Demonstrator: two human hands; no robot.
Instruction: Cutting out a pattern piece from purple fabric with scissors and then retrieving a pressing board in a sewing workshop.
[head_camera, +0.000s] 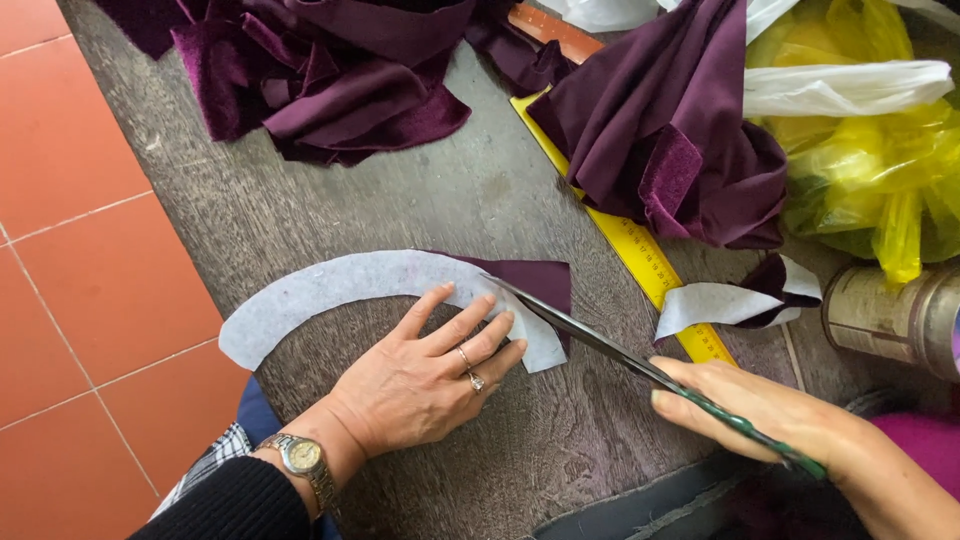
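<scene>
My left hand (425, 375) lies flat, fingers spread, on the right end of a curved white interfacing piece (330, 292) backed with dark purple fabric (535, 279). It wears a ring and a wristwatch. My right hand (765, 410) grips green-handled scissors (600, 345). The blades point up-left and reach the edge of the purple fabric beside my left fingertips.
The wooden table (400, 200) holds heaps of purple velvet (320, 75) and purple satin (660, 130), a yellow ruler (640, 250), a cut scrap (735, 300), yellow and white plastic bags (860, 140) and a metal tin (895, 315). Orange floor tiles (80, 250) lie left.
</scene>
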